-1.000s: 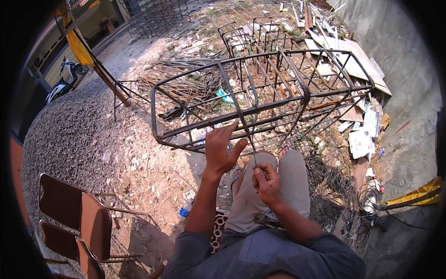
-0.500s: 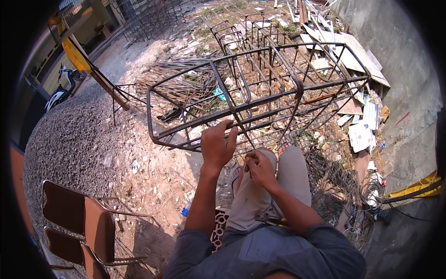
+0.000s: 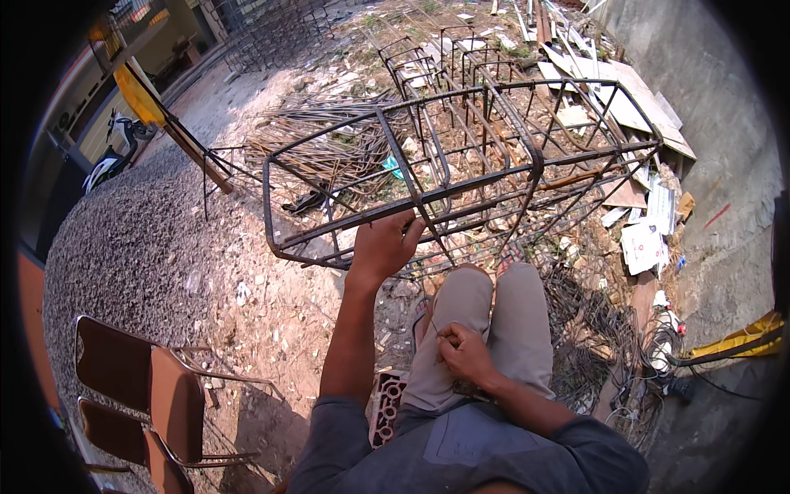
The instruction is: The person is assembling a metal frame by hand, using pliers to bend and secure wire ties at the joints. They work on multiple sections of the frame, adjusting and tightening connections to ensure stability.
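Observation:
A rusty rebar cage (image 3: 461, 173) lies on its side on the ground in front of my knees. My left hand (image 3: 381, 245) grips a lower bar of the cage at its near side. My right hand (image 3: 463, 352) rests on my left thigh, fingers pinched on a thin piece of tie wire. My legs in beige trousers (image 3: 485, 329) stretch toward the cage, with sandalled feet under its near edge.
Brown metal-framed chairs (image 3: 140, 395) stand at lower left. A red perforated brick (image 3: 385, 407) sits beside my hip. Tangled wire (image 3: 601, 337) lies at right, boards and paper scraps (image 3: 642, 107) beyond. More rebar cages (image 3: 411, 58) and a scooter (image 3: 111, 152) are farther back.
My right hand has dropped from the cage bar down to my thigh. My left hand has moved up and stays gripping the cage.

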Demonstrator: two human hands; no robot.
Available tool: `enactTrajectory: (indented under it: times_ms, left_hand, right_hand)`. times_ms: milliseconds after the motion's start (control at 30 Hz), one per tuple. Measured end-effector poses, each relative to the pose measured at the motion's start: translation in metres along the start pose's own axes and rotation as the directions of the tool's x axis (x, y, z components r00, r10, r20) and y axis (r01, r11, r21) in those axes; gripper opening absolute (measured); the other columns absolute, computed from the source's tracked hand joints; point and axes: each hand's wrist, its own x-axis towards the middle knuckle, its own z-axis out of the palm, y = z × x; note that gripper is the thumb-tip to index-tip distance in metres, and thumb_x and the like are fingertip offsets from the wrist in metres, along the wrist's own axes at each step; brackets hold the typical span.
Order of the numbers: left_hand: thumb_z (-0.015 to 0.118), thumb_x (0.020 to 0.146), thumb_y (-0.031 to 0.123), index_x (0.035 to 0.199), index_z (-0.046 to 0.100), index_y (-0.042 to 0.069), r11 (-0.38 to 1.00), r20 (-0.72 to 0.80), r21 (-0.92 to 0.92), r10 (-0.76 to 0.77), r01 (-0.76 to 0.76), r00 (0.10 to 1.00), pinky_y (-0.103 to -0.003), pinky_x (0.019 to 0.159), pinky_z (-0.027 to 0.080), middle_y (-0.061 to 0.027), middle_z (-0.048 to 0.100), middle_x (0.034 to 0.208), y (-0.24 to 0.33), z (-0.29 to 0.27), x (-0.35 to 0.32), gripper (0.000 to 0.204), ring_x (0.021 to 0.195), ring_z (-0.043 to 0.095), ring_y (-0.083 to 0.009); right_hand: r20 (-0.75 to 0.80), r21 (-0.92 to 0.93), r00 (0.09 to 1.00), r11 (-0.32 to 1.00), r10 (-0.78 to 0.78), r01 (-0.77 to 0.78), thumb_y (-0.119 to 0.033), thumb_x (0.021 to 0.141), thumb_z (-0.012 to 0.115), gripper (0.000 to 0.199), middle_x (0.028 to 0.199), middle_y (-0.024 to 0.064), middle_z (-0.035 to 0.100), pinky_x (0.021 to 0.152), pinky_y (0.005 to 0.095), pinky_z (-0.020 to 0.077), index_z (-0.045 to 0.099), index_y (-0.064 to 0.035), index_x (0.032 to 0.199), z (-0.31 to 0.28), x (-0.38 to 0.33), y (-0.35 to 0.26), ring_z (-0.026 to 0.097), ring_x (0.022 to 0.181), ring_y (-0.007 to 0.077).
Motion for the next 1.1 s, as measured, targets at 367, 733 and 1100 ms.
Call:
enactTrajectory:
  times_ms: [367, 733, 1100]
  left_hand:
    - [0.055, 0.103, 0.027, 0.099, 0.075, 0.006, 0.989, 0.047, -0.089, -0.114, 0.117, 0.992, -0.042, 0.071, 0.051, -0.0147, 0.073, 0.084, -0.016, 0.013, 0.004, 0.030, 0.080, 0.071, -0.0334]
    - [0.065, 0.101, 0.015, 0.118, 0.075, 0.002, 0.851, 0.092, -0.459, -0.240, 0.255, 0.966, -0.030, 0.081, 0.056, -0.0083, 0.079, 0.101, -0.031, 0.020, -0.004, 0.024, 0.093, 0.074, -0.0160]
    - [0.073, 0.092, 0.000, 0.113, 0.078, 0.004, 0.819, 0.000, -0.570, 0.083, -0.068, 0.997, -0.032, 0.093, 0.055, -0.0091, 0.077, 0.110, -0.019, -0.002, -0.008, 0.022, 0.104, 0.071, -0.0179]
  right_hand:
    - [-0.386, -0.204, 0.830, 0.915, -0.403, 0.349, -0.012, 0.101, 0.061, 0.014, 0.077, 0.0085, 0.072, 0.062, 0.0284, 0.0507, 0.063, 0.0021, 0.104, -0.015, 0.113, -0.056, 0.068, 0.069, 0.0114]
    - [-0.328, 0.228, 0.895, 0.894, -0.302, 0.385, -0.012, 0.102, 0.061, 0.013, 0.071, 0.0043, 0.067, 0.055, 0.0264, 0.0454, 0.062, 0.0008, 0.104, -0.009, 0.124, -0.068, 0.062, 0.062, 0.0086]
    - [-0.267, 0.628, 0.952, 0.722, -0.152, 0.291, -0.015, 0.103, 0.063, 0.011, 0.064, -0.0013, 0.053, 0.040, 0.0235, 0.0290, 0.058, -0.0061, 0.100, -0.004, 0.129, -0.069, 0.040, 0.047, 0.0051]
